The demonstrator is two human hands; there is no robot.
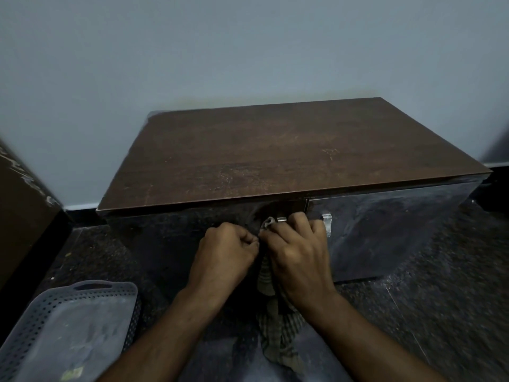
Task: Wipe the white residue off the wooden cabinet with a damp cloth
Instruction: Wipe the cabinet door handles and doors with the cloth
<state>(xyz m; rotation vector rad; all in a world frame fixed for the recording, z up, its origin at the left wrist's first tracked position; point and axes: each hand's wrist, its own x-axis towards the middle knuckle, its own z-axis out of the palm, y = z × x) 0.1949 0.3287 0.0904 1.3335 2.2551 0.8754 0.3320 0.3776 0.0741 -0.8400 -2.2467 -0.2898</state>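
Both hands work at the front of the low dark-brown wooden cabinet (289, 150). The left hand (225, 252) is curled tight beside the checked grey-brown cloth (278, 326) and seems to pinch its edge; the right hand (300, 255) grips its bunched upper end near a small metal door handle (326, 223). The cloth's long axis runs vertically — top at the door seam, tail hanging toward the floor. Risks, judged: the trailing tail may drag floor grit onto the glossy doors; faint pale residue on the top — untouched — may be missed.
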